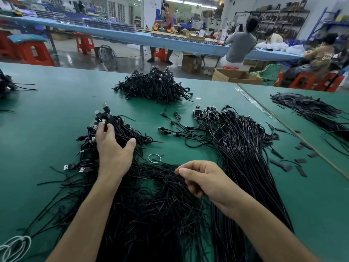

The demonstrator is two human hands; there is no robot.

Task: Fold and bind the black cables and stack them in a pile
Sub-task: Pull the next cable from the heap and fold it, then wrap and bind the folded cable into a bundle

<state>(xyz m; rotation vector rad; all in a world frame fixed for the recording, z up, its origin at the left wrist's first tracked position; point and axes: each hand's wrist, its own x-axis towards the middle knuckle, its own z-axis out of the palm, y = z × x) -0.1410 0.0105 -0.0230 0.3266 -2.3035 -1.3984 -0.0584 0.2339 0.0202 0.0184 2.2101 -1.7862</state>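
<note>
Left hand [113, 150] down on stacked cables [122, 133], fingers curled into the bundles, thumb spread wide. Just right of it, a metal ring [154, 158] on the green table [56, 110]. Right hand [202, 179] curled, thumb and forefinger pinching thin ties [162, 186] heaped beneath. Right of that hand, loose straight cables [243, 148].

Glossy floor [128, 52], red stools [36, 53], long blue workbench [113, 35], shelving [279, 19].

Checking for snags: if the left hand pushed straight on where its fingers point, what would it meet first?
Probably the USB plugs of the cable bundle the left hand holds; beyond them, green table.
</note>
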